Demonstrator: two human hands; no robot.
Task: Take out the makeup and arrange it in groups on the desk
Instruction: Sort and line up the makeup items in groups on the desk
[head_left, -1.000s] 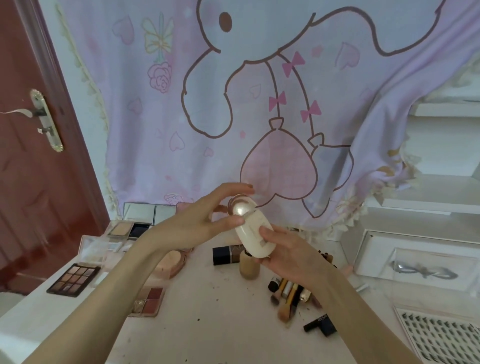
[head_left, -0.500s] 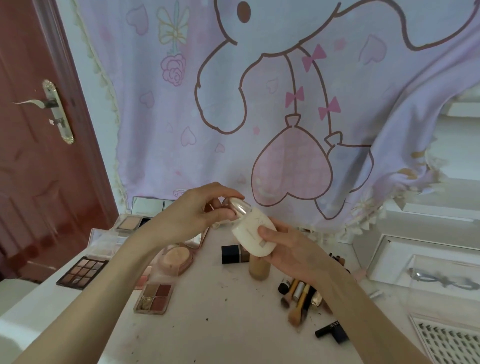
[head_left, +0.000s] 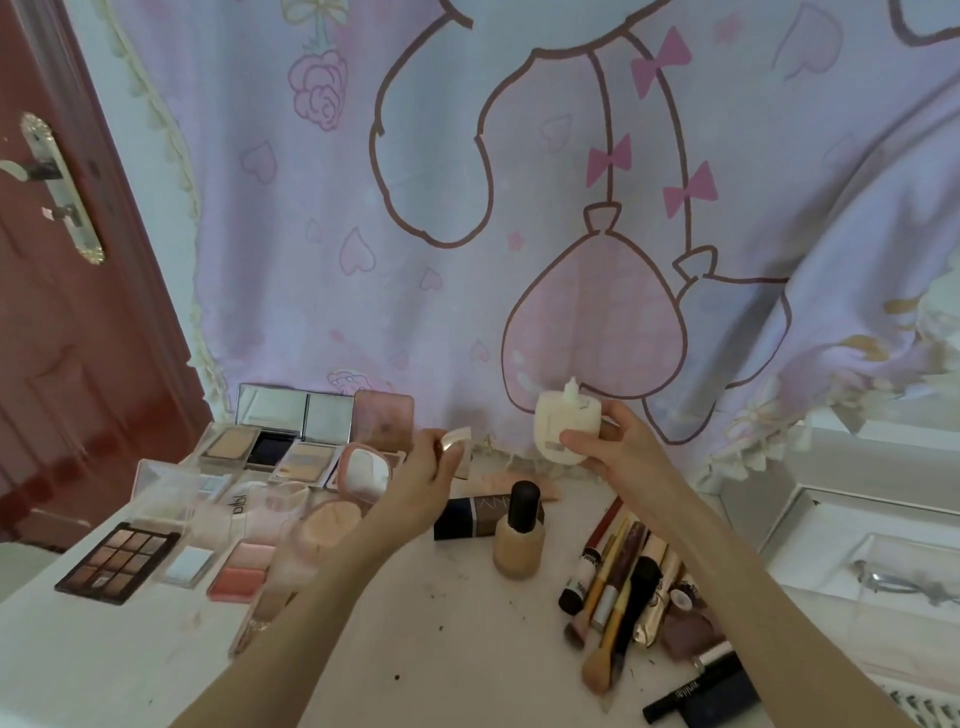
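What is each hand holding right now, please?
Left hand: closed on the small shiny cap.
Right hand: closed around the white bottle, nozzle exposed.

cream bottle (head_left: 563, 432), lilac cartoon-print curtain (head_left: 467, 208)

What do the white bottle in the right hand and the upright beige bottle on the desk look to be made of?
White bottle: matte, opaque cream body, probably plastic; no glare.
Foundation bottle: see-through wall showing beige liquid, glass or clear plastic; its black cap shines faintly, likely plastic.
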